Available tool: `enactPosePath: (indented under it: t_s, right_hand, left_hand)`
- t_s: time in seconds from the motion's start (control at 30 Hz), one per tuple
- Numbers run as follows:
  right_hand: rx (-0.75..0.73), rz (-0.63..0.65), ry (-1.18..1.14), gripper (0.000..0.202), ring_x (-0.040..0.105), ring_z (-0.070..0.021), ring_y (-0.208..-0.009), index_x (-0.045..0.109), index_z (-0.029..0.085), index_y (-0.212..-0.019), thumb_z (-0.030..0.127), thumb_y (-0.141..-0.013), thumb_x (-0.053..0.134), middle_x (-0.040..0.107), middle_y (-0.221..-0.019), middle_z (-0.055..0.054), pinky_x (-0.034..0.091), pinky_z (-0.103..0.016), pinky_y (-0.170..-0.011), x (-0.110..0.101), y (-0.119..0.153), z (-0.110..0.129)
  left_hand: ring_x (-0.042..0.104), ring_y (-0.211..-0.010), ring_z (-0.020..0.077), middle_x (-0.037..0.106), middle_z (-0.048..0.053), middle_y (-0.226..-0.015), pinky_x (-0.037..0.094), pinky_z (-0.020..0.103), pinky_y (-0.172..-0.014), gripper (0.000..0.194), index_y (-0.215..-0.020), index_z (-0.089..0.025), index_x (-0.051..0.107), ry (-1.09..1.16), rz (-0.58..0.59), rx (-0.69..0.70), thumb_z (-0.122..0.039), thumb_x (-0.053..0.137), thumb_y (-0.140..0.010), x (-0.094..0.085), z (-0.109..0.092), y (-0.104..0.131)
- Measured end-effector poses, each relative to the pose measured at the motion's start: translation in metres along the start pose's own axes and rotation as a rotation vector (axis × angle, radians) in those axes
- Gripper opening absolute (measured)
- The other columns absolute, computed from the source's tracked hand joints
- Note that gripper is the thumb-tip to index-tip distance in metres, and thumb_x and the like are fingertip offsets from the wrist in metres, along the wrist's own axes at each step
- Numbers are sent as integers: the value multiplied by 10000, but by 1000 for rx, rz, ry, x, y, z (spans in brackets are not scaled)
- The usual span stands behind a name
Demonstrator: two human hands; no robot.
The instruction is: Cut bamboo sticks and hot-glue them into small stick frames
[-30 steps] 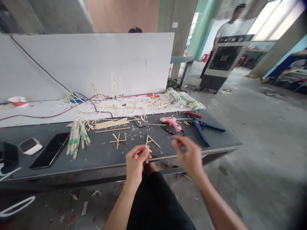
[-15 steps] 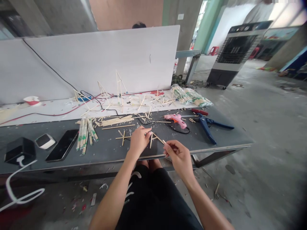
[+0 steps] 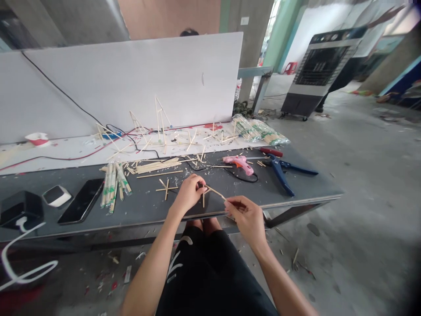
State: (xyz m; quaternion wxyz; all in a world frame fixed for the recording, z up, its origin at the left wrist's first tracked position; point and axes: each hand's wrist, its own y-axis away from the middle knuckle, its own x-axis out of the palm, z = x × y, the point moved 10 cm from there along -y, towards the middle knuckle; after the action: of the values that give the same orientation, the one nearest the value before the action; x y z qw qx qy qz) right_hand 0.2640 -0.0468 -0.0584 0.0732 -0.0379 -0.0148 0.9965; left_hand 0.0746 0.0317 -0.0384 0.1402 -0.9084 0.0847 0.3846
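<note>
Stick frame in two hands, one glue gun

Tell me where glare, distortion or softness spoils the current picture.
Head view: the window at upper right looks washed out; head view: the air cooler leans, probably from lens distortion; head view: the stick at the right hand looks slightly soft.
</note>
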Motion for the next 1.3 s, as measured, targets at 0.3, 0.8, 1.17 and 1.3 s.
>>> enactPosePath:
  t_s: [0.3, 0.8, 1.17, 1.3]
  right_hand:
    - [-10, -6, -3, 333, 697, -215, -677, 720, 161, -901, 482, -812, 711, 726, -728, -70, 565, -311, -631, 1, 0, -7]
    - [-15, 5, -25, 308, 675, -205, -676, 707, 156, -886, 454, -811, 722, 708, -725, -63, 545, -301, -626, -6, -8, -5]
    - [-54, 3, 25, 180, 683, -207, -753, 754, 184, -847, 353, -792, 727, 750, -823, -58, 532, -310, -725, -2, -5, 9]
    - [-109, 43, 94, 134, 682, -207, -794, 761, 191, -825, 310, -813, 700, 757, -850, -51, 515, -309, -769, 7, -5, 27]
  left_hand:
    - [579, -772, 173, 583, 59, -960, 479, 328, -753, 89, -767, -180, 694, -18, 48, 26, -243, 707, -827, -3, 6, -3]
    - [608, -721, 162, 655, 59, -872, 480, 297, -685, 106, -803, -182, 765, 87, 26, 59, -188, 672, -854, -5, -2, 7]
    - [635, -705, 172, 689, 22, -772, 473, 268, -676, 158, -897, -184, 660, 345, -154, -131, -318, 583, -926, -19, -3, 38]
    - [669, -728, 178, 713, 34, -809, 499, 258, -680, 204, -914, -186, 693, 418, -267, -136, -376, 617, -915, -25, -19, 57]
